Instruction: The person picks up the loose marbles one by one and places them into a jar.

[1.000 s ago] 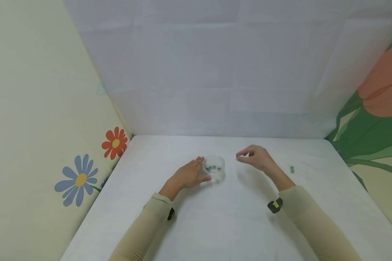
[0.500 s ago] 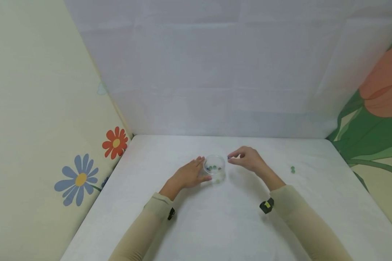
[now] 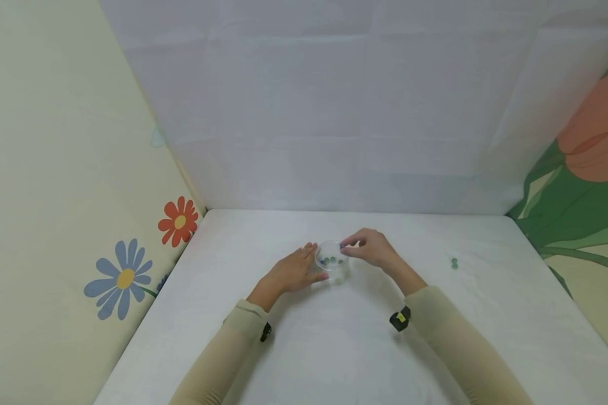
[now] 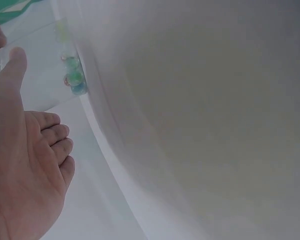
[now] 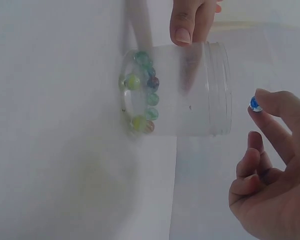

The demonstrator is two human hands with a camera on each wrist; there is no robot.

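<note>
A clear screw-top jar (image 5: pixel 197 100) stands on the white-covered table, with several marbles (image 5: pixel 152 99) in green, yellow, reddish and dark tones at its bottom. My left hand (image 3: pixel 291 270) lies against the jar's left side, fingers extended and thumb along the near side. In the right wrist view its thumb (image 5: pixel 182 32) touches the jar wall. My right hand (image 3: pixel 372 247) pinches a blue marble (image 5: pixel 255 104) between thumb and index finger, just outside the jar's open mouth in the right wrist view. Its other fingers are bent and hold nothing.
Two green marbles (image 3: pixel 454 263) lie together on the table (image 3: pixel 365 349) to the right. A white cloth backdrop (image 3: pixel 294 112) rises behind. Flower-printed panels (image 3: pixel 45 169) stand at both sides. Each wrist wears a small black device (image 3: pixel 399 319).
My right hand has moved left with the blue marble, from well right of the jar to its rim. The left hand and the jar have stayed in place.
</note>
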